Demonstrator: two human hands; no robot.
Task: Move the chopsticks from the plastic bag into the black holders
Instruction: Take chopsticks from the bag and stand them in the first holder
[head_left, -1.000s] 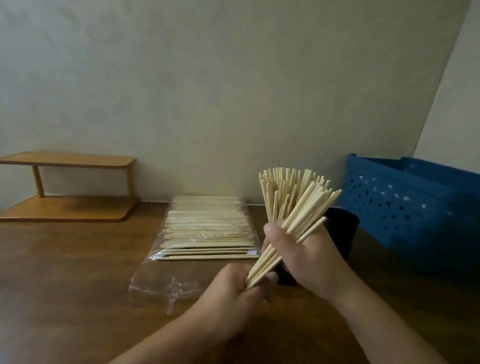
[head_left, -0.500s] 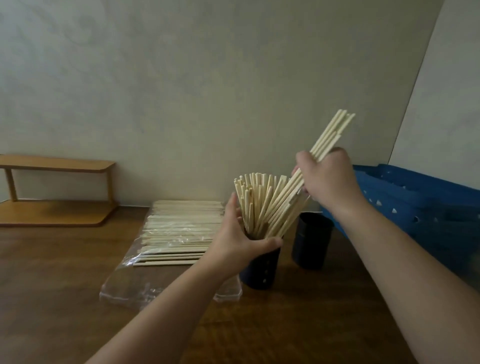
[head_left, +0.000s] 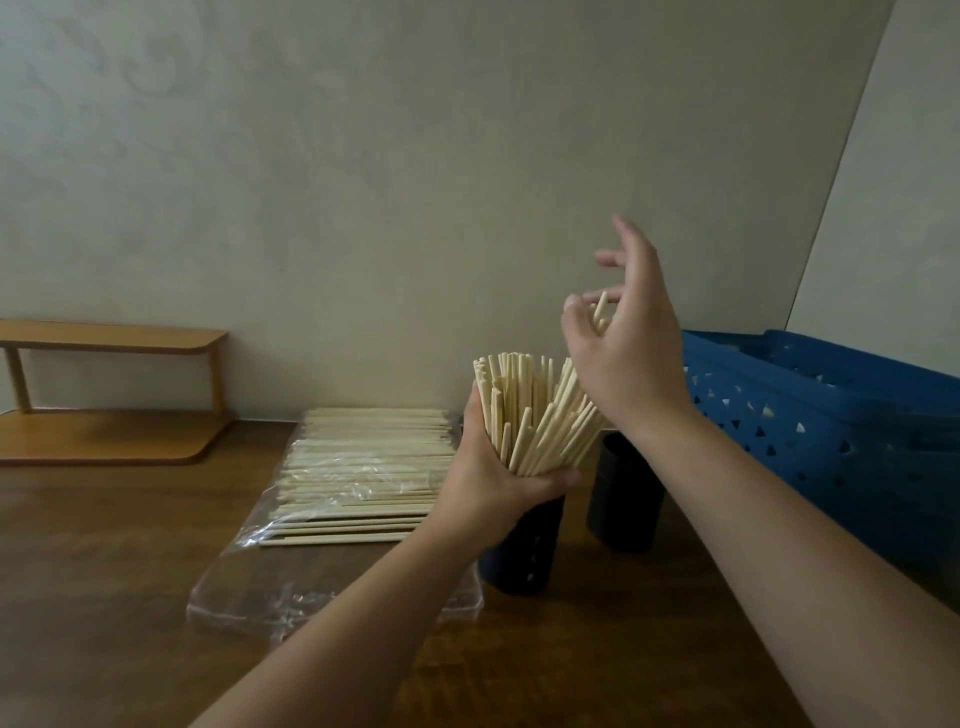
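My left hand (head_left: 488, 478) grips a thick bundle of pale chopsticks (head_left: 524, 415) that stands upright in the nearer black holder (head_left: 524, 556), right at its mouth. Just above and to the right of the bundle, my right hand (head_left: 628, 353) hovers with its fingers spread. A few chopstick tips (head_left: 601, 306) show past its palm; whether they touch it is unclear. A second black holder (head_left: 623, 499) stands behind and to the right; its inside is hidden. To the left, a clear plastic bag (head_left: 311, 597) lies flat with several loose chopsticks (head_left: 363, 467) in it.
A blue perforated basket (head_left: 831, 415) stands at the right against the wall. At the far left sits a small wooden two-tier shelf (head_left: 104, 395). Everything rests on a dark wooden table (head_left: 104, 597), with a plain wall close behind.
My right hand lifted a handful of chopsticks over the holder and then spread its fingers. My left hand moved from the handful's lower end to the bundle at the holder's mouth.
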